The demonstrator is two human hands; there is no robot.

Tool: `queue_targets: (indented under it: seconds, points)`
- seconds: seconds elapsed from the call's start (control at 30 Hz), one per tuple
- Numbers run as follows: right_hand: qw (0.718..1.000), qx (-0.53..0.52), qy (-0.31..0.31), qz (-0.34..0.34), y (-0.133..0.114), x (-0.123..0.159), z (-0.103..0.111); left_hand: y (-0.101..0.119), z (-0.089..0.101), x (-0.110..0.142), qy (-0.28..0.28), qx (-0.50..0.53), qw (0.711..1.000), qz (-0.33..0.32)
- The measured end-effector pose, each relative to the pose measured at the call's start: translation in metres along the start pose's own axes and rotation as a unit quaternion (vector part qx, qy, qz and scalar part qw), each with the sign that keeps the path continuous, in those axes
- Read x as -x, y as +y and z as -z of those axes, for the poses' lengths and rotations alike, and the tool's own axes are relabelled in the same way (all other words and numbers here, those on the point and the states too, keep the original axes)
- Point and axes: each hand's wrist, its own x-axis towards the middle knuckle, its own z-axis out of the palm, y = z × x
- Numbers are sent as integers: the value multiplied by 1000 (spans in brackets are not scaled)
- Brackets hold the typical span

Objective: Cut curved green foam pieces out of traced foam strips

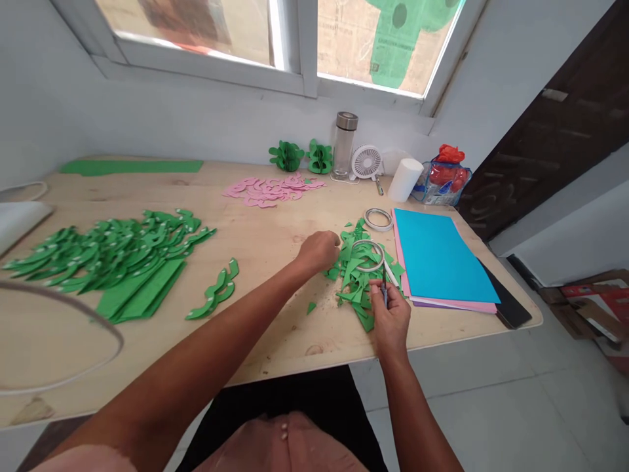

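Observation:
My left hand (318, 251) reaches across the wooden table (275, 328) with its fingers curled into the edge of a heap of green paper scraps (358, 283); what they pinch is hidden. My right hand (390, 314) rests at the near side of the same heap, closed around a thin dark tool (384, 292) that looks like small scissors. A roll of clear tape (367, 255) lies on top of the scraps, between the two hands.
A big pile of green cut-out shapes (105, 252) lies at the left, with a few loose pieces (216, 295) nearer. Pink cut-outs (270, 190) lie further back. Blue and pink sheets (439, 259) sit at the right, beside a second tape roll (378, 218). Bottle, fan, paper roll and bag line the wall.

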Motion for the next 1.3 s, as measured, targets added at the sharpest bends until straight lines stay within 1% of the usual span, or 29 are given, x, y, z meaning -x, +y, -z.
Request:
queue_targets:
  seconds: [0.1,0.2,0.27,0.3,0.33,0.4,0.5,0.63,0.7,0.83,0.9,0.97,1.0,1.03,1.1,1.13,1.2,1.3]
  points:
    - [1000,2,0,0,0,0,0,-16,10,25,-8,-5,1000,-13]
    - [1000,9,-2,-5,-3,1,0,-32,13,61,-52,0,998,-41]
    - [1000,10,-4,-5,-4,2,0,-37,11,84,-91,7,994,-63]
    - [1000,10,-4,-2,-5,2,0,-38,9,92,-102,3,991,-87]
    - [1000,10,-3,1,-5,2,0,-38,6,99,-104,-10,988,-112]
    - [1000,7,1,6,-5,2,0,-36,1,108,-99,-41,985,-134]
    - [1000,-4,0,0,-5,2,-1,-35,-5,112,-80,-50,985,-143]
    - [1000,-30,-4,-7,-5,1,-2,-33,-8,105,-64,14,991,-120]
    - [999,-43,-3,-10,-6,-1,-3,-25,-9,93,-55,28,992,-110]
    - [998,-63,0,-4,-12,-6,-6,-1,-11,63,-17,66,993,-100]
    - [998,-65,5,2,-17,-9,-6,7,-12,60,7,73,993,-88]
    - [998,-67,12,8,-20,-10,-3,11,-15,70,31,68,994,-78]
    - [997,-69,17,10,-22,-9,-2,11,-17,78,40,66,993,-85]
    - [997,-71,21,11,-22,-8,1,11,-20,87,48,62,991,-108]
    - [997,-76,30,11,-22,-4,5,12,-28,103,69,9,970,-231]
    - [996,-79,34,10,-22,-1,7,14,-32,107,72,-28,958,-275]
    - [995,-85,42,8,-20,4,10,22,-42,108,79,-91,943,-311]
    - [995,-81,51,14,-19,9,15,37,-54,90,82,-100,945,-301]
